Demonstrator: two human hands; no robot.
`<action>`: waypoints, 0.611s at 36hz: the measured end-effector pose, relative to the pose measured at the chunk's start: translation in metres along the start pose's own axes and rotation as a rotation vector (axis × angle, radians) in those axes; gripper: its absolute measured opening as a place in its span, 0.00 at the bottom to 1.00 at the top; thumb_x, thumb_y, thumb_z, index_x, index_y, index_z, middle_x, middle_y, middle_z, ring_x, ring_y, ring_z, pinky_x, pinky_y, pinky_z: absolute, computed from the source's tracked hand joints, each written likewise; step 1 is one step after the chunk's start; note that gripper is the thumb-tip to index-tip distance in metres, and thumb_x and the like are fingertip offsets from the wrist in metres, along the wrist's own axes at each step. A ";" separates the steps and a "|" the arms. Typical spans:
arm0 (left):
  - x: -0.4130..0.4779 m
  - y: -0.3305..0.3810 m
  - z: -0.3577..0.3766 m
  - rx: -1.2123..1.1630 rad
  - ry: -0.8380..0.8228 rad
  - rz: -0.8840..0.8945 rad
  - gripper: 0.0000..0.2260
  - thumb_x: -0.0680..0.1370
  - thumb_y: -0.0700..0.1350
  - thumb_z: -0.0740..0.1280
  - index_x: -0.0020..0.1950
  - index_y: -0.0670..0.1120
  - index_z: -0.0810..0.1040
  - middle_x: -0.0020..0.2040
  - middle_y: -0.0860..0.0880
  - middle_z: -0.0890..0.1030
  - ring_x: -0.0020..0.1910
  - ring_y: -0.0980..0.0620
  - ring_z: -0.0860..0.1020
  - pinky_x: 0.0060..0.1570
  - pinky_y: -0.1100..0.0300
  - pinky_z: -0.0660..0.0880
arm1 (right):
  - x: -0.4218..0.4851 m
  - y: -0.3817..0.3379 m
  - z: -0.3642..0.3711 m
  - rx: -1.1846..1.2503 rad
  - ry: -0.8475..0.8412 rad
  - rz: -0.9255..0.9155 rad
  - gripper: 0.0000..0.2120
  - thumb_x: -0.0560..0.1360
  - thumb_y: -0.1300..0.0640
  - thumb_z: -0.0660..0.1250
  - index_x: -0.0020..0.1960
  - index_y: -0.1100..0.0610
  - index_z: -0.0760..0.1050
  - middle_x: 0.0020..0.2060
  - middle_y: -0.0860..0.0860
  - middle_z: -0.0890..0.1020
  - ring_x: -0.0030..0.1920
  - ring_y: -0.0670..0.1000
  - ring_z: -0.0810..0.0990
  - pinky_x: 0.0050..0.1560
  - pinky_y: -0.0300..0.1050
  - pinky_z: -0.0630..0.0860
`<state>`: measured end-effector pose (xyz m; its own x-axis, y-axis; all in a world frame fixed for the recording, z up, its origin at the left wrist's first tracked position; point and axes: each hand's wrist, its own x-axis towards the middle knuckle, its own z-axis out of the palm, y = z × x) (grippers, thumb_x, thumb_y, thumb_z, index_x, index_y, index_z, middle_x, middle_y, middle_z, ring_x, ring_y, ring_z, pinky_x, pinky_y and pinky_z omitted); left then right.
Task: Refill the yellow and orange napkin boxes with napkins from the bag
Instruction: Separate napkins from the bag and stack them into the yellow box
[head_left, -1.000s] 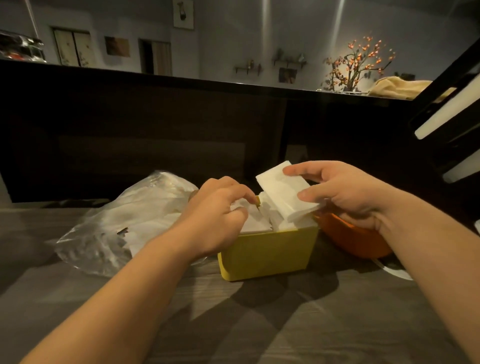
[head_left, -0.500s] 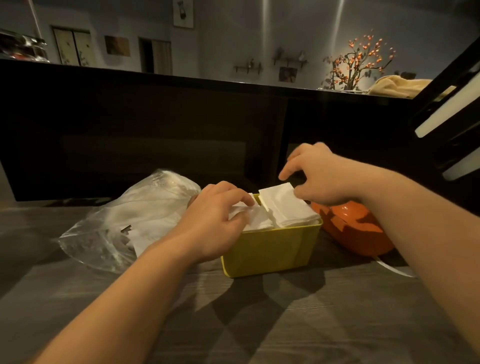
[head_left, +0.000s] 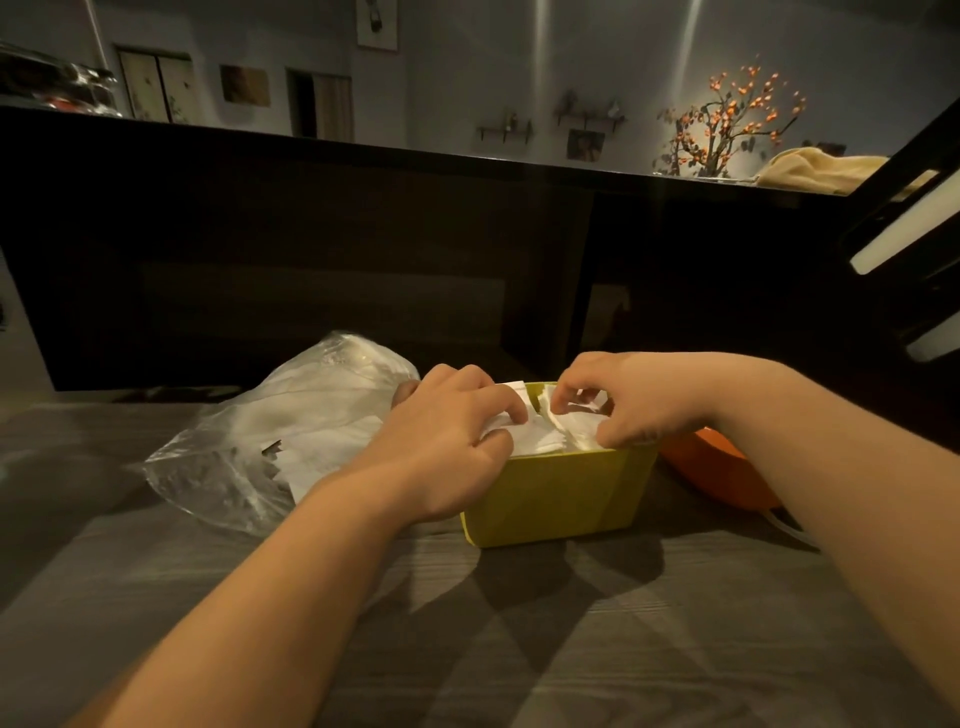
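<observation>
The yellow napkin box (head_left: 558, 499) stands on the wooden table (head_left: 597, 649), filled with white napkins (head_left: 537, 436) up to its rim. My left hand (head_left: 441, 441) presses on the napkins at the box's left side, fingers curled over them. My right hand (head_left: 618, 402) pinches the napkins at the right side of the box. The orange napkin box (head_left: 711, 467) lies right of the yellow one, partly hidden behind my right forearm. A clear plastic bag (head_left: 291, 431) with more napkins lies to the left.
A dark counter wall (head_left: 363, 249) rises behind the table. On top of it at the right stand a lit orange-blossom tree (head_left: 727, 124) and a folded cloth (head_left: 821, 169). A thin white strip (head_left: 789, 530) lies beneath the orange box.
My right hand brought a stack of napkins down into the yellow box and now pinches them at the rim. My left hand stayed on the napkins in the box.
</observation>
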<state>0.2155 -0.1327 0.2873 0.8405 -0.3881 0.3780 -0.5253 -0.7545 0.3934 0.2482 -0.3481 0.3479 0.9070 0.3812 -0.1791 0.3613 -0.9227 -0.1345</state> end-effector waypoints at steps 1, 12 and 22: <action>0.000 0.000 -0.001 -0.001 0.002 0.003 0.11 0.83 0.52 0.59 0.64 0.62 0.75 0.63 0.60 0.70 0.64 0.58 0.64 0.71 0.46 0.62 | 0.000 -0.001 0.000 -0.006 0.003 0.005 0.23 0.74 0.60 0.71 0.65 0.43 0.74 0.64 0.42 0.70 0.63 0.46 0.71 0.58 0.39 0.76; -0.039 -0.026 -0.094 -0.336 -0.041 -0.068 0.12 0.71 0.38 0.60 0.34 0.48 0.81 0.34 0.48 0.81 0.37 0.49 0.79 0.40 0.53 0.76 | -0.037 -0.047 -0.022 0.127 0.515 -0.106 0.18 0.76 0.67 0.66 0.51 0.43 0.77 0.47 0.37 0.77 0.52 0.39 0.77 0.55 0.35 0.74; -0.062 -0.100 -0.064 0.084 -0.001 -0.239 0.21 0.75 0.32 0.63 0.55 0.57 0.81 0.55 0.56 0.79 0.58 0.54 0.77 0.58 0.55 0.78 | 0.023 -0.181 0.073 0.355 0.336 -0.206 0.13 0.77 0.60 0.65 0.53 0.44 0.81 0.49 0.42 0.83 0.48 0.42 0.80 0.51 0.43 0.80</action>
<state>0.2072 0.0010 0.2781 0.9395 -0.1941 0.2823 -0.2992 -0.8661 0.4004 0.1874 -0.1680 0.2975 0.8652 0.4597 0.2005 0.4969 -0.7320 -0.4660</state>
